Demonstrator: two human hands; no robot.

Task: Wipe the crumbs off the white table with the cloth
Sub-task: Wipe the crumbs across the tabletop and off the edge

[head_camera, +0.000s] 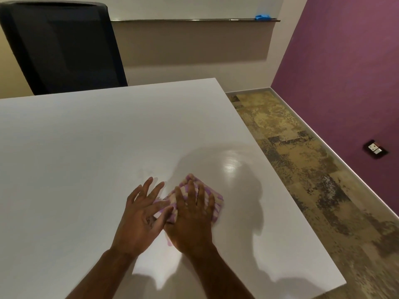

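Down on the glossy white rectangular bench (90,147), seen from the head camera, both bare hands work close together near the right-hand part of the surface, toward the near edge. The right hand (192,219) lies flat, palm down, on a small folded cloth with purple and cream stripes (217,203); its grip is spread, with the fingers (201,195) splayed over the top of the fabric and pressing it against the bench rather than pinching it. The cloth's far corner and right edge stick out beyond those fingers, slightly blurred. The left hand (141,214) sits just beside it, touching the cloth's left edge; its grip is also spread, the fingers fanned apart, the thumb and nearer fingers resting on the striped fabric while the outer fingers reach over bare bench. Both forearms come in from the bottom of the frame. Crumbs are too small to make out on the white surface. Soft shadows and a bright glare patch fall on the bench beyond the cloth. Behind the bench's far left edge stands a black mesh-backed office chair (62,46). Mottled brown and tan carpet (302,160) runs along the right side, meeting a purple wall (345,72) that bears a small dark socket plate (376,149). A small blue object (262,17), too small to identify, rests on a narrow ledge (194,20) on the far wall.
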